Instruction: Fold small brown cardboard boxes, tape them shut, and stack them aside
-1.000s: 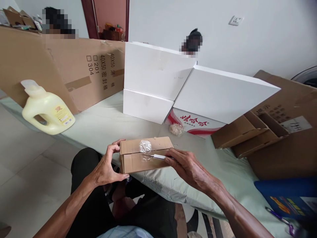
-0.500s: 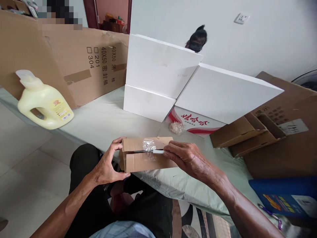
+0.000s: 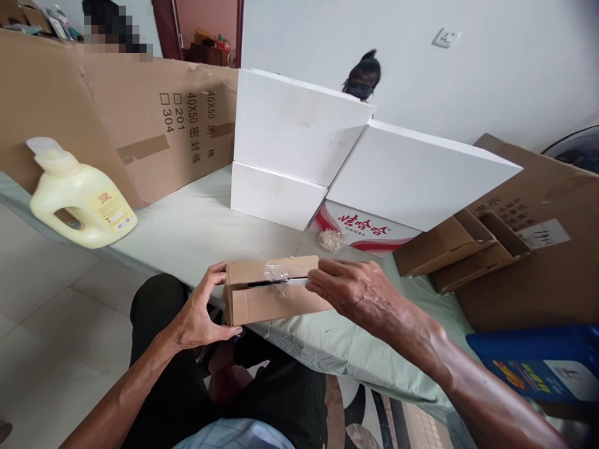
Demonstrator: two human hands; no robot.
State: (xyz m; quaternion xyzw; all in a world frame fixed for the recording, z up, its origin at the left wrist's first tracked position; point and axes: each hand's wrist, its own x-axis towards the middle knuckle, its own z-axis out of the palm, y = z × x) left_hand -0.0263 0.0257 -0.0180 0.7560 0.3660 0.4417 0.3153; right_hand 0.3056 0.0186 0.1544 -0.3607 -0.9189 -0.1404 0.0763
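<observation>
A small brown cardboard box (image 3: 276, 305) rests at the near edge of the cloth-covered table, its long seam facing up. Clear tape (image 3: 277, 272) crosses the middle of the seam, wrinkled and lifted. My left hand (image 3: 201, 312) grips the box's left end, fingers on the far side and thumb on the near side. My right hand (image 3: 353, 287) is closed over the box's right part, pinching a slim white blade-like tool (image 3: 296, 281) that lies along the seam by the tape. Most of that tool is hidden by my fingers. A dark gap shows in the seam to its left.
A pale yellow jug (image 3: 84, 199) stands at left before a large carton (image 3: 154, 137). White boxes (image 3: 299, 125) rise behind, with crumpled clear tape (image 3: 330, 240) in front. Open narrow cartons (image 3: 449, 249) and a blue container (image 3: 528, 362) are at right. A person's head (image 3: 364, 76) shows behind.
My right hand has shifted slightly, with the wrist raised and the slim tool still at the seam. The dark gap left of the tape looks more open. The view has turned a little.
</observation>
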